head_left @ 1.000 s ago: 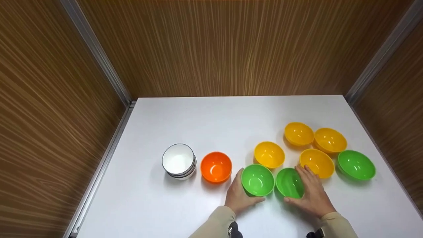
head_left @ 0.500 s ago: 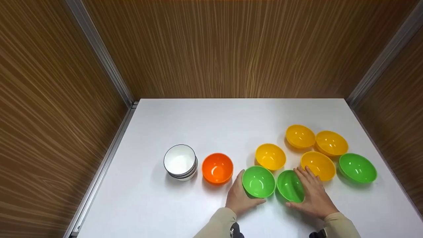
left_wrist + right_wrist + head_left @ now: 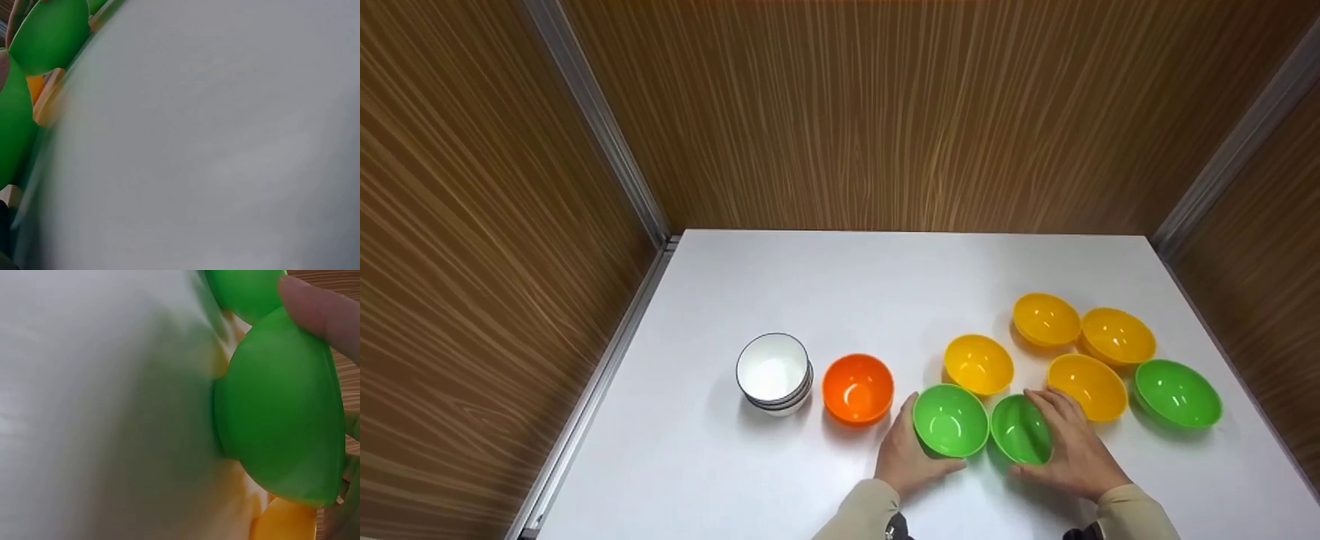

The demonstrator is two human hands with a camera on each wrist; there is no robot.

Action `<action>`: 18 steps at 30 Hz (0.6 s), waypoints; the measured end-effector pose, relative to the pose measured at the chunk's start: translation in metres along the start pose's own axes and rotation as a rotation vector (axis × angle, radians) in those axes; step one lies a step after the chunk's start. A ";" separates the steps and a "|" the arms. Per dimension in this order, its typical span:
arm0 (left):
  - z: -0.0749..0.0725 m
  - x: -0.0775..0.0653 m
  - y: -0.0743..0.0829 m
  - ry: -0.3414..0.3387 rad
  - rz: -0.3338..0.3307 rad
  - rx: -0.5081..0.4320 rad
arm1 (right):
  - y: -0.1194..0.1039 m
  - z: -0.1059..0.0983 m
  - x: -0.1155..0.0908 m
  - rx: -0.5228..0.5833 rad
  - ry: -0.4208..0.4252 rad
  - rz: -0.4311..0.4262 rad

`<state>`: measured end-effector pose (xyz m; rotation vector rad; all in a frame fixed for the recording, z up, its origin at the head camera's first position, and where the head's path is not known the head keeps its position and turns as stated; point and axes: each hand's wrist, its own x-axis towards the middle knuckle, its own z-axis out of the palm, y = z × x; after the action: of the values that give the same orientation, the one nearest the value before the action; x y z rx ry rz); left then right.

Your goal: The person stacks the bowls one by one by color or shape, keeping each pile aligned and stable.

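Observation:
In the head view my left hand point(image 3: 906, 459) cups a green bowl point(image 3: 951, 421) from its left and near sides, thumb along the front. My right hand point(image 3: 1072, 448) grips a second green bowl point(image 3: 1020, 429), fingers at the rim's far right and thumb at the near side. The two bowls stand side by side, rims almost touching. In the right wrist view the thumb point(image 3: 318, 312) presses on the rim of the right-hand green bowl point(image 3: 281, 410). The left wrist view shows mostly white tabletop, with part of a green bowl point(image 3: 14, 129) at its left edge.
Just behind stands a yellow bowl point(image 3: 979, 365); several more yellow bowls point(image 3: 1086, 386) and a green bowl point(image 3: 1177, 394) sit to the right. An orange bowl point(image 3: 858, 390) and a stack of white bowls point(image 3: 772, 367) are on the left. Wood-grain panels point(image 3: 840, 112) enclose the white table point(image 3: 660, 465).
The whole head view shifts slightly downward in the frame as the camera tilts. Both hands keep their hold on the two green bowls, which stay in place among the others.

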<state>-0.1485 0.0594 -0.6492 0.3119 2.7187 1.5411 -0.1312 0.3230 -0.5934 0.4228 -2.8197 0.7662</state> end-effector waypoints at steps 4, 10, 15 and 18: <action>-0.002 0.000 -0.001 -0.012 -0.003 -0.001 | -0.004 -0.004 0.003 0.049 0.028 0.021; -0.004 0.000 -0.003 -0.013 0.010 0.025 | -0.016 -0.016 0.012 0.078 0.067 0.014; -0.002 -0.001 -0.003 -0.002 0.036 0.052 | -0.026 -0.022 0.021 0.060 0.076 -0.033; -0.002 0.000 -0.002 -0.002 0.054 0.054 | -0.034 -0.022 0.026 0.067 0.071 -0.053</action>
<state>-0.1494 0.0564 -0.6498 0.3901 2.7767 1.4802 -0.1425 0.3007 -0.5528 0.4687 -2.7120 0.8500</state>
